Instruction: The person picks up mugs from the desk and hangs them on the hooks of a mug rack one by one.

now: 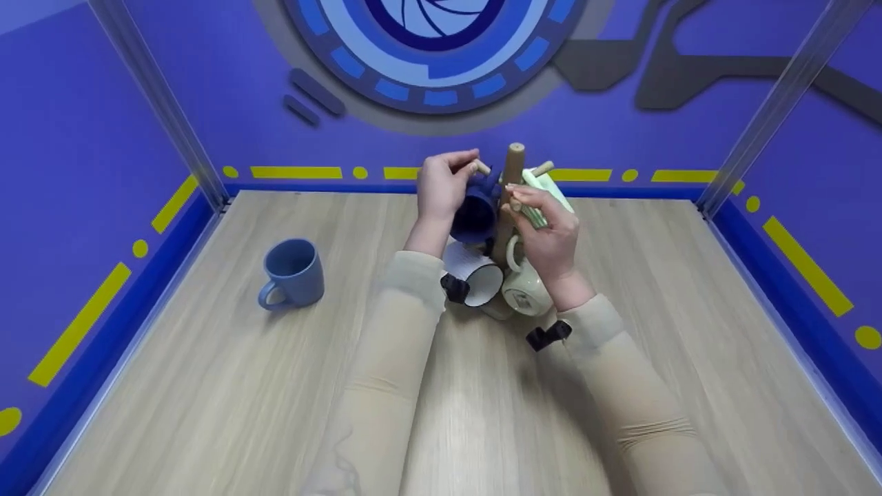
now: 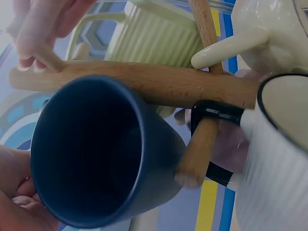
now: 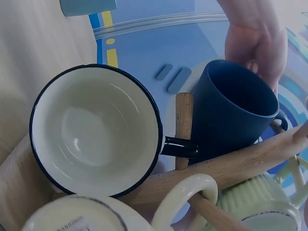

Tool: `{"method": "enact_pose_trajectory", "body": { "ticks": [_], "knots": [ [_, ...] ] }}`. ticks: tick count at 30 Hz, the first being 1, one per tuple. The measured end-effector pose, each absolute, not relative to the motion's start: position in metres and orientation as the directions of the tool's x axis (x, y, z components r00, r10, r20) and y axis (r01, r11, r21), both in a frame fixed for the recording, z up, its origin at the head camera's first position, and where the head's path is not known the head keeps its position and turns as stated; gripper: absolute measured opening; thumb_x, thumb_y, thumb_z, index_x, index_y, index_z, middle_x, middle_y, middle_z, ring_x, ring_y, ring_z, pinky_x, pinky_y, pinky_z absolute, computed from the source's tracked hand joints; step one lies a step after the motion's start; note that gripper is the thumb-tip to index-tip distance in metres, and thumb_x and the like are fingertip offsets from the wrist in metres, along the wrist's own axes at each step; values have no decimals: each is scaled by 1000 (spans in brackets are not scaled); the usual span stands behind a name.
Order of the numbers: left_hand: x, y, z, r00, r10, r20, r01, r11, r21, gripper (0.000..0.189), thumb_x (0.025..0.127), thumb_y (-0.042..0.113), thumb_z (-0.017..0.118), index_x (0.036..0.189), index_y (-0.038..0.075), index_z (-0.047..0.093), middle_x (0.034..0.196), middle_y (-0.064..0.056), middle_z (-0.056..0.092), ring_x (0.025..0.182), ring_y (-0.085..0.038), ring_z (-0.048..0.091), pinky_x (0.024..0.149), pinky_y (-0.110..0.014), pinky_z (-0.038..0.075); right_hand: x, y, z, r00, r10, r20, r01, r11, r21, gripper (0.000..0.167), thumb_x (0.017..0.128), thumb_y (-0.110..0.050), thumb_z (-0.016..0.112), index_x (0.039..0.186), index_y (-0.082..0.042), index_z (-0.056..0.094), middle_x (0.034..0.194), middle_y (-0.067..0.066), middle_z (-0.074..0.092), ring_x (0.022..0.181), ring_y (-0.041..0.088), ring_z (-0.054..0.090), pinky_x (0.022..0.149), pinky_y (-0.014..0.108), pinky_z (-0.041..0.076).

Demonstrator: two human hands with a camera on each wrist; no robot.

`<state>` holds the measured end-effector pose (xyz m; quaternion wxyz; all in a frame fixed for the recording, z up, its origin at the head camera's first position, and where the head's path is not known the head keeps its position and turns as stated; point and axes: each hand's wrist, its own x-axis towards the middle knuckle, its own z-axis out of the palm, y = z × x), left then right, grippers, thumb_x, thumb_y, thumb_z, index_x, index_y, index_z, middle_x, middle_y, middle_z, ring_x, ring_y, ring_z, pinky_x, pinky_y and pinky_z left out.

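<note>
A wooden mug tree point(image 1: 511, 169) stands near the back wall with several mugs on its pegs. My left hand point(image 1: 441, 189) pinches the tip of its upper left peg, beside a dark blue mug point(image 1: 474, 217) hanging there; in the left wrist view this mug point(image 2: 91, 154) partly hides the fingers. With thumb and fingers, my right hand point(image 1: 551, 234) grips an upper front peg. Behind it hangs a pale green ribbed mug point(image 1: 548, 189). Lower down hang a white mug point(image 3: 96, 130) with a black rim and a cream mug point(image 1: 527, 289), its base facing outward.
A grey-blue mug point(image 1: 295, 272) stands upright on the wooden tabletop point(image 1: 207, 399) at the left, its handle toward the front left. Blue-purple panels point(image 1: 62, 172) with yellow marks enclose the table at the back and both sides.
</note>
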<state>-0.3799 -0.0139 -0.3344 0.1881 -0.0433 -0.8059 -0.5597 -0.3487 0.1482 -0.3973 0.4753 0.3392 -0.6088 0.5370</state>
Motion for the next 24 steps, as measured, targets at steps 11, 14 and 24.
{"method": "enact_pose_trajectory", "body": {
  "ticks": [11,14,24],
  "knots": [
    [-384,-11,-334,-907,-162,388,283,448,848,23,96,15,72,118,14,78,120,-2,77,116,-15,72,95,-20,57,-349,142,-394,-305,74,950,-924,219,-314,19,76,16,81,90,4,76,96,21,78,100,20,77,94,31,60],
    [-382,-13,-334,-904,-154,400,285,480,829,24,98,18,71,121,16,77,123,-1,76,119,-15,71,98,-21,56,-348,140,-393,-297,72,952,-924,229,-305,18,77,14,81,91,4,76,96,21,78,98,25,77,93,31,60],
    [-359,-39,-354,-842,-201,500,377,442,814,25,99,16,69,121,8,76,119,-9,77,110,-21,75,96,-29,59,-349,141,-396,-289,76,954,-930,215,-299,19,77,17,79,91,5,75,96,22,77,98,29,76,94,33,60]
  ]
}}
